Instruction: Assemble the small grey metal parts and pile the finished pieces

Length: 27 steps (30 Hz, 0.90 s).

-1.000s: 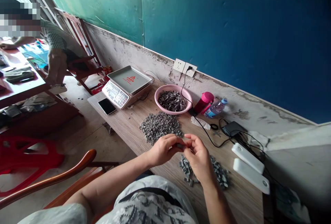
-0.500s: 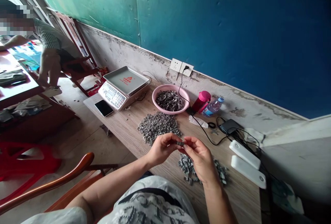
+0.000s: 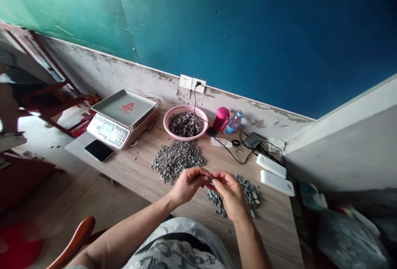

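My left hand and my right hand meet fingertip to fingertip above the near side of the table. Pinched between them is a small dark grey piece, mostly covered by the fingers, so its kind does not show. Behind my left hand spreads a heap of small grey pieces. A second pile of larger grey pieces lies under and beside my right hand. Beyond the first heap stands a pink plastic basket holding dark curved strips.
A digital scale and a phone are at the left. Along the wall stand a pink flask and a water bottle. Cables, a black box and two white devices sit at the right.
The view has turned to the right, so the table things appear further left and the other person has mostly left the picture. Both hands still pinch the small piece, now more covered.
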Available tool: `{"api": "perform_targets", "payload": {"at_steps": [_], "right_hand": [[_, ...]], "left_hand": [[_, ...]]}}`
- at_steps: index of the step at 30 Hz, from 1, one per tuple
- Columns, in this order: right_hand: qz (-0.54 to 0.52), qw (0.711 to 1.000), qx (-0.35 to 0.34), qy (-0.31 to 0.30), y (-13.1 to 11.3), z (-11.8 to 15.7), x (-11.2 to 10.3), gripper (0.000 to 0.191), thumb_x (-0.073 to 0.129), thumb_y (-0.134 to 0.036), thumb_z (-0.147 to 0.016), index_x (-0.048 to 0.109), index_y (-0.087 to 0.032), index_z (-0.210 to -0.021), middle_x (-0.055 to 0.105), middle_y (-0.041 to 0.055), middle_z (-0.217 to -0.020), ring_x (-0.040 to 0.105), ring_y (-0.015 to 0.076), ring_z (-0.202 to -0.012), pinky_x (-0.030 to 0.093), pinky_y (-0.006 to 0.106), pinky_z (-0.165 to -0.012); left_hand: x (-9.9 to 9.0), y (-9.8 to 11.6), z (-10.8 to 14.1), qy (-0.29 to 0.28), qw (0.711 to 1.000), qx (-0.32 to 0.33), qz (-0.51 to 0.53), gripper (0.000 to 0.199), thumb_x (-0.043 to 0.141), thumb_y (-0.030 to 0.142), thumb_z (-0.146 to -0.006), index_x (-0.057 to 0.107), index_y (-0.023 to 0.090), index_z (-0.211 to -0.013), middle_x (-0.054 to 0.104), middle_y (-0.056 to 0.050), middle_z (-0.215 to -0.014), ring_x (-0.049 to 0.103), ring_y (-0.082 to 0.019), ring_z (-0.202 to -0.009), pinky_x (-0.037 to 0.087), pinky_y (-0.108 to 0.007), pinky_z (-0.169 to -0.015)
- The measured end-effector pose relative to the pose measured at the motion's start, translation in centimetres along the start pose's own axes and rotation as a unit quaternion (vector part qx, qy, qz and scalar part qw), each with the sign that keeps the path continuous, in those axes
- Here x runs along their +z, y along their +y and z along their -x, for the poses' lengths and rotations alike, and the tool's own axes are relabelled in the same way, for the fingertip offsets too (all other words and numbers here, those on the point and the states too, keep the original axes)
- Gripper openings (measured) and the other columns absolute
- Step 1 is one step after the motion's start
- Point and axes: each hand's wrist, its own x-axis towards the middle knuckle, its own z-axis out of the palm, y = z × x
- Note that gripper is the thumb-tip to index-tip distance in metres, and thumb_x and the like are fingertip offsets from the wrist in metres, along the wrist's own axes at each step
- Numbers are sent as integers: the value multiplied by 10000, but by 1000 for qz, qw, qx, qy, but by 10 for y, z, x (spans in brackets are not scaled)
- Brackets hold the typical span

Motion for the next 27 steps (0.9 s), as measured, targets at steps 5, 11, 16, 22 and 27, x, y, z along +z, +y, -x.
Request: {"api": "perform_targets", "payload": {"at_steps": [5,11,16,22,27], "right_hand": [[-50,997,20,50,1,14,6,311,765,-336,-686,590,-152,-865,625,31,-846,629,175,-818,516,366,-829],[-55,984,-43,161,16,22,22,323,756,-363,-685,588,-149,-860,606,27,-822,599,151,-757,519,331,-777],[-53,970,-57,230,24,37,29,273,737,-310,-681,595,-163,-862,591,12,-827,578,135,-788,502,260,-746],[-61,933,-85,346,33,50,22,227,665,-257,-679,555,-167,-856,578,7,-804,574,138,-761,499,272,-729],[-28,912,-105,395,33,52,13,189,616,-271,-720,542,-173,-863,581,11,-801,576,142,-771,496,275,-744]], "left_hand": [[-3,2,-4,-51,998,-26,-16,245,640,328,-781,668,94,-848,623,-46,-692,519,-90,-603,439,-206,-583],[-11,3,-4,-125,992,-33,-12,236,595,317,-817,641,99,-893,663,-67,-735,580,-116,-629,479,-233,-610],[-10,-3,-8,-183,955,137,-191,107,629,207,-795,646,148,-884,664,-36,-804,600,-109,-683,466,-210,-654],[10,-22,-20,-242,913,245,-221,90,553,139,-835,628,153,-882,663,-38,-804,615,-117,-731,473,-206,-686],[27,-29,-30,-269,907,249,-206,95,542,147,-837,630,157,-870,667,-39,-806,616,-116,-717,484,-206,-677]]}}
